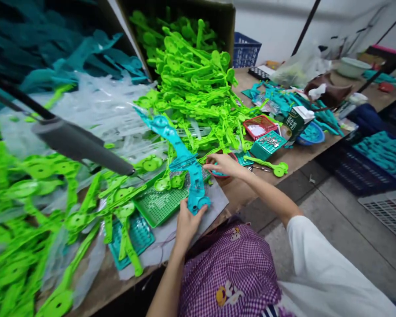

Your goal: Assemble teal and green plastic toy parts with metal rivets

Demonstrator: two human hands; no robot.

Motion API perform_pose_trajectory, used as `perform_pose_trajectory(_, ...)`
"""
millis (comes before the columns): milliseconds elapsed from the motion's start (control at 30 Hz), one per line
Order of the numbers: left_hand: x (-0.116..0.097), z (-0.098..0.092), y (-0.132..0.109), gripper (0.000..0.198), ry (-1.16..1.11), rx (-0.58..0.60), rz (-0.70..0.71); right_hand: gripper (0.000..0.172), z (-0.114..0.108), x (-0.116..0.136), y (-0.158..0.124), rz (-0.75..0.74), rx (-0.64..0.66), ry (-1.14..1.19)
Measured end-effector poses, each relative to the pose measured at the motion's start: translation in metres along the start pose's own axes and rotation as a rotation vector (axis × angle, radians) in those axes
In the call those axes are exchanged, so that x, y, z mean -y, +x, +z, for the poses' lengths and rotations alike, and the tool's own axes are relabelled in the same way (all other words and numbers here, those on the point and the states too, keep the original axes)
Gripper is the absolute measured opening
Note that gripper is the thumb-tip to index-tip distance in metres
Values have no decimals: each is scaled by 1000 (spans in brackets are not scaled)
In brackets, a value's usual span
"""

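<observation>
My left hand (188,224) grips the lower, rounded end of a long turquoise plastic shell (181,147). The shell stands tilted, its pointed end toward the back left, with a wider crosspiece near its middle. Close to its right edge is my right hand (225,165), fingers bent and drawn together. Whatever may be between those fingertips is too small to make out. Below and left of the shell lies a green perforated tray (161,204) holding small bits. A small round container (221,174) is partly hidden beneath my right hand.
A grey electric screwdriver (82,143) hangs at the left. Bright green plastic parts (198,83) pile up at the back, with more at the left. To the right are a teal basket of small metal pieces (269,144), a red basket (260,125) and a drink carton (298,121).
</observation>
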State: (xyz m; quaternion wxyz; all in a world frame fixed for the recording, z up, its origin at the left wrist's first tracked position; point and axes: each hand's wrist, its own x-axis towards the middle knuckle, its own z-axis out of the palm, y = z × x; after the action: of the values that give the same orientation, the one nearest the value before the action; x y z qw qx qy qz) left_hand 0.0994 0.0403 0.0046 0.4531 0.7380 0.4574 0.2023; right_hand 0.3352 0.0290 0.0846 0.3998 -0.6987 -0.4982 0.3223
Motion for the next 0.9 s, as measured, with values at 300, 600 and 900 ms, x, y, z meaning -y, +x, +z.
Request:
perform_pose_trajectory(300, 2, 6, 12, 64, 227, 35, -18, 21, -162, -93, -52, 116, -755, -705)
perform_pose_trajectory(600, 2, 4, 15, 69, 346, 88, 6, 20, -150, -99, -39, 197, -516, -873)
perform_pose_trajectory(900, 7, 6, 16, 65, 318, 48, 41, 27, -176, -99, -40, 108, -477, -877)
